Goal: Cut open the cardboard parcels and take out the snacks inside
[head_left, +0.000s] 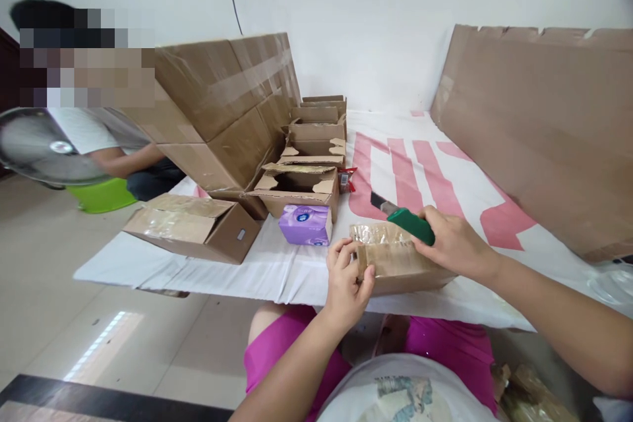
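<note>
My right hand (452,244) is closed round a green-handled utility knife (411,224), its dark blade pointing up and to the left. Below the knife lies a small cardboard box (395,270) with clear tape along its top, near the table's front edge. My left hand (349,280) grips the left end of this box, thumb on the near side and fingers over the far side. Just beyond the left hand stands a purple tissue pack (305,224). The right hand partly hides the box's right end.
Several open cardboard boxes (297,194) stand in a row beside a tall cardboard stack (222,92). A taped box (190,227) sits at left; a large cardboard sheet (534,125) leans at right. A person (113,145) sits beyond the stack near a fan (30,145).
</note>
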Demonstrator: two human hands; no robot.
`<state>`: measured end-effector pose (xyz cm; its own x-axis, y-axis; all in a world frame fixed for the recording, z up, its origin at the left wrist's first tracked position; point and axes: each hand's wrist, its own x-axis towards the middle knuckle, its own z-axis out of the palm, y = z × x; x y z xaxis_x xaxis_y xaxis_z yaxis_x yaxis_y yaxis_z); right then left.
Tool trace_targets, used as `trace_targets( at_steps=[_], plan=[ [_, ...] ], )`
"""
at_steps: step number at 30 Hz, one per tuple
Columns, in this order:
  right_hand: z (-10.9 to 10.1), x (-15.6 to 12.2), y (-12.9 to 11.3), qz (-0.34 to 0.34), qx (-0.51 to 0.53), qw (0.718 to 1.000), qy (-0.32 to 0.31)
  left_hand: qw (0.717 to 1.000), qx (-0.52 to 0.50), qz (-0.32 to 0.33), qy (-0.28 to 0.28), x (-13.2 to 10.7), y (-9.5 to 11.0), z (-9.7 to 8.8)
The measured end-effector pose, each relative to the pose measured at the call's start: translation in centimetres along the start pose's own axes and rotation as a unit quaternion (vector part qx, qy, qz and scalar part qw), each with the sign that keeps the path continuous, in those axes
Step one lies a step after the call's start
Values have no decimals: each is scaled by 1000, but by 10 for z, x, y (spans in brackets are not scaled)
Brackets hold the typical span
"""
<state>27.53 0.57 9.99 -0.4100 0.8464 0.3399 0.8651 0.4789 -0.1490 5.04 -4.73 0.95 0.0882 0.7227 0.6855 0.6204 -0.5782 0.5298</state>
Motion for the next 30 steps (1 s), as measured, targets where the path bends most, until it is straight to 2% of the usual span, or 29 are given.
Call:
trace_targets(
  at_steps=[2, 5, 8, 11, 15, 19, 22, 26, 30],
  plan=[
    [0, 7, 11, 30, -17, 999, 5, 1000, -1, 6, 0, -1, 0, -1],
    [-4, 16, 36, 121, -49, 991, 39, 1000, -2, 10, 1, -2, 1, -2],
    [-15, 10, 68, 207, -56, 976, 46, 1000, 1, 13, 2, -2, 1, -2],
    [-25, -19, 103, 242, -72, 967, 28, 1000, 0, 15, 2, -1, -1, -1],
    [-26, -84, 138, 259, -85, 960, -54, 1000, 2, 16, 7, -1, -3, 2],
    [0, -149, 140, 273, -58, 952, -125, 1000, -3, 26, 8, -1, -5, 3],
    [28, -183, 133, 283, -22, 945, -162, 1000, -6, 29, 3, 0, -3, 4],
    [48, -200, 140, 322, 35, 928, -184, 999, -11, 46, 23, -1, 2, 1],
    [46, -199, 150, 297, 86, 927, -212, 997, -17, 80, 16, -8, 6, -3]
  ],
)
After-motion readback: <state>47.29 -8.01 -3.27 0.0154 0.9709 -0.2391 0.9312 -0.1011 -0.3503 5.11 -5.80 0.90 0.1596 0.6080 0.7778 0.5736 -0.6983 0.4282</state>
